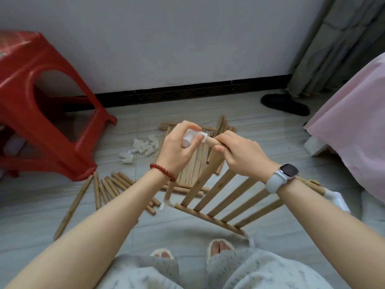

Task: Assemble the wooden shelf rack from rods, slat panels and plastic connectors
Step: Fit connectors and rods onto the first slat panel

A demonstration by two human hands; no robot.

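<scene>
The left hand (pixel 180 142) pinches a white plastic connector (pixel 192 137) between thumb and curled fingers, while the right hand (pixel 239 157) wraps round the top rod (pixel 210 141) of a slat panel (pixel 216 197) that stands tilted on the floor just in front of the person's knees. The connector's socket sits over the rod's end; how deep it has gone I cannot tell. To seat it well, the rod should be held rigid and the connector pushed straight along its axis, perhaps with a slight twist, keeping its other sockets squared to the panel. Beyond the panel lie spare connectors (pixel 141 149); to the panel's left lie loose rods (pixel 112 188), near a red stool (pixel 41 113).
</scene>
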